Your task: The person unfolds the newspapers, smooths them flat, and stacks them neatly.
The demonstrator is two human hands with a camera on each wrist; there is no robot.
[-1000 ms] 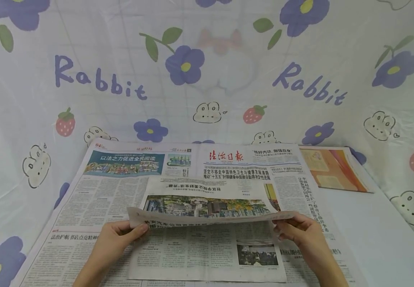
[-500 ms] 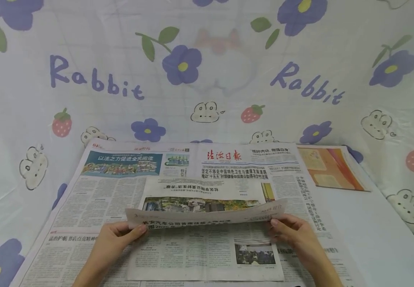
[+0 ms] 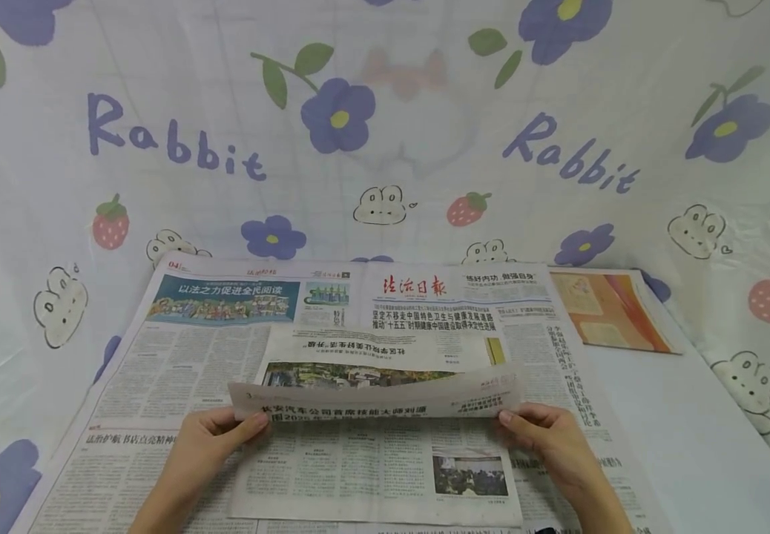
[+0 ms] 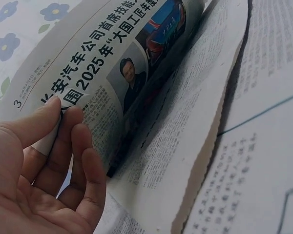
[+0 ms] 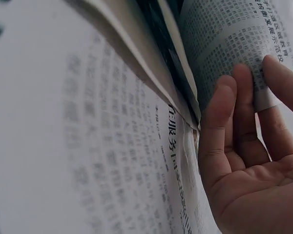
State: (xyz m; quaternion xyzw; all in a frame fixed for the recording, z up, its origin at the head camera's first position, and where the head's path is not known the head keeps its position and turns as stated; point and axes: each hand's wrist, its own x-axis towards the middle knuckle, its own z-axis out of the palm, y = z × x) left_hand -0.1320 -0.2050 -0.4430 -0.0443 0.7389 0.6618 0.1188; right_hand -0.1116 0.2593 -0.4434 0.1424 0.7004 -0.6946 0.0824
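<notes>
A smaller newspaper lies in front of me, its upper part lifted into a curled flap with a large headline. My left hand pinches the flap's left end between thumb and fingers, and the left wrist view shows the paper bending over there. At the other end my right hand pinches the flap's corner; in the right wrist view the thumb and fingertips are on the printed sheet. Behind the flap, a colour photo strip on the paper's far part is partly hidden.
Large newspaper sheets are spread flat beneath the smaller one. An orange printed sheet lies at the back right on the white table. A white patterned curtain rises behind the table.
The flap's right end has been turned up and now folds toward me, with more headline showing. My right hand has shifted slightly left and regripped the corner; my left hand keeps its grip.
</notes>
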